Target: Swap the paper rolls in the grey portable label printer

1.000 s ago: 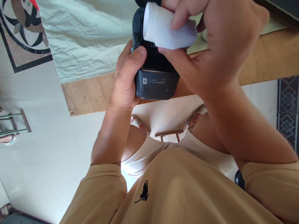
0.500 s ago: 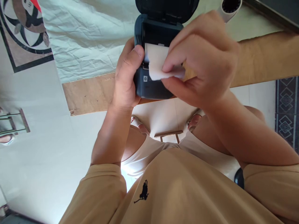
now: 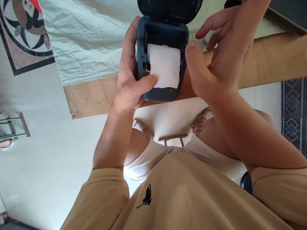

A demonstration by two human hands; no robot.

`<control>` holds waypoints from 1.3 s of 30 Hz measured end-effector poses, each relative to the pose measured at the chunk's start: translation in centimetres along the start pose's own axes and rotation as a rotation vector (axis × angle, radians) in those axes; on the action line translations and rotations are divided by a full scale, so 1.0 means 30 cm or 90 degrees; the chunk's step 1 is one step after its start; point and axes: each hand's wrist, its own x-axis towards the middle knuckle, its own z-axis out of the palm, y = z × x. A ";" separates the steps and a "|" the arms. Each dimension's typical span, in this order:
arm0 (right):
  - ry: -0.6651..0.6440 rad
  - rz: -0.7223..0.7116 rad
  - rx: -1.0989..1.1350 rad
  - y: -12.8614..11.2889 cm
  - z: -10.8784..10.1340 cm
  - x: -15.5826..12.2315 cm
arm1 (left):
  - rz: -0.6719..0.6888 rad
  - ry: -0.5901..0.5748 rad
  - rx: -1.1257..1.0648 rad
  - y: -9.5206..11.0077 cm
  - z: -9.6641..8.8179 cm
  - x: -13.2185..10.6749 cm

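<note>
A dark portable label printer [image 3: 165,94] is held over the table's front edge, its black lid [image 3: 170,9] swung up. Inside lies a white paper roll [image 3: 165,59], and its loose end hangs over the front of the body. My left hand [image 3: 130,73] grips the printer's left side, the thumb pressing the paper down against the front edge. To the right of the printer, my right hand [image 3: 218,60] holds nothing, its fingers apart and its thumb close to the printer's side.
A pale green cloth [image 3: 91,35] covers the table, with a bare wooden edge [image 3: 93,95] along the front. At the back right stands a dark flat object [image 3: 287,14]. A small stool [image 3: 14,126] is on the floor at left.
My right hand has let go of the paper's end and moved up and right, opening. My left thumb has moved from the printer's side onto the paper, which now lies flat over the front.
</note>
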 end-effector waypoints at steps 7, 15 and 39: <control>0.111 -0.028 0.034 -0.067 0.002 0.007 | -0.046 -0.011 -0.227 -0.107 -0.065 0.037; -0.158 -0.018 0.039 -0.031 0.030 0.017 | 0.025 -0.145 -0.228 -0.109 -0.081 0.003; -0.220 0.080 0.153 -0.019 0.024 0.025 | -0.179 0.000 -0.317 -0.045 -0.059 -0.008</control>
